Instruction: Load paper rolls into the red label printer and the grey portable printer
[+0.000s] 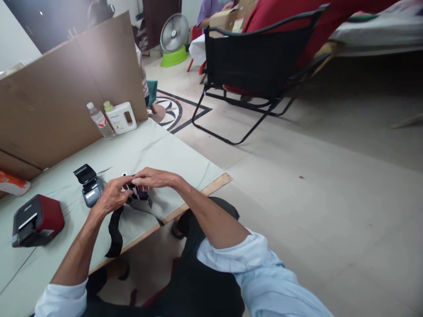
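Over the table near its front edge, my left hand and my right hand meet at a small black device with shiny parts. The fingers of my left hand are curled against its left side. My right hand grips it from above, fingers bent over the top. A wide black strap trails from it toward the table edge. The device's exact kind is partly hidden by my fingers. Just left of my left hand stands a small grey-blue printer-like machine with its dark lid raised.
A red and black box-shaped machine sits at the left, near an orange and white bottle. A water bottle and white jug stand by the cardboard panel. Beyond are a black folding chair, a fan and another person.
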Tool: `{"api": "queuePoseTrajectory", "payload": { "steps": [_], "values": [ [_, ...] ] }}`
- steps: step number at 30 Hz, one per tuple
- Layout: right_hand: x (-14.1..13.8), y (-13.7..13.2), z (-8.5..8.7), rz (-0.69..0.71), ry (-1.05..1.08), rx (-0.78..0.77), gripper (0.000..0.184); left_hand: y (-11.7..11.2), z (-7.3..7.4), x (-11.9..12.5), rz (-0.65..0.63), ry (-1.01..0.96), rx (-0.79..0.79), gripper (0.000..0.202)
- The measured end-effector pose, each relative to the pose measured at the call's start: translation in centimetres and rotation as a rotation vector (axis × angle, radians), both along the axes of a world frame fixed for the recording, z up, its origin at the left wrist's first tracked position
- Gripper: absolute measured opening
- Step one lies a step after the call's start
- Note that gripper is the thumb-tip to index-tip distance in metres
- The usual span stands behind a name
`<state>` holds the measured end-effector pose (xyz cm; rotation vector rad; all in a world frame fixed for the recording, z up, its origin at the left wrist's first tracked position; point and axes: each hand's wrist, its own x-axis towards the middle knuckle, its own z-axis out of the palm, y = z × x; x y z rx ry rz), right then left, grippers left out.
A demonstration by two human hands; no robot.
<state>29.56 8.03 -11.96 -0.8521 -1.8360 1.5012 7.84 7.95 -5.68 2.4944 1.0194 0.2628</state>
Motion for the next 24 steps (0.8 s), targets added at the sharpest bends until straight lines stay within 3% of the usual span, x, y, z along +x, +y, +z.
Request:
{"api": "queuePoseTrajectory", "payload": {
  "steps": [5,13,16,19,21,24],
  "values": [
    [0.4,0.1,0.6,-0.174,0.064,-0.064,0.060,1.1,1.0,-1.0,0.074,-0.136,-0.036,0.037],
    [-0.2,-1.0,1.5,-0.064,0.074,-0.211,0.068,0.9,1.7,-2.3,0.165,-0.298,0.073,0.022],
    [-0.3,-1.3,1.6,-0.015,0.143,-0.164,0.065,0.6,1.7,-3.1,0.220,-0.334,0.090,0.018],
    [-0.7,-1.4,1.0,0.034,0.194,-0.085,0.076,0.4,1.6,-4.3,0.297,-0.378,0.078,0.019],
    [-1.6,-1.3,0.4,-0.016,0.190,0.006,0.081,0.2,1.5,-5.1,0.325,-0.417,0.060,0.018],
    [-3.9,-1.0,-0.5,-0.197,0.154,0.173,0.074,-0.1,1.2,-6.3,0.339,-0.467,0.017,0.017]
  ]
}}
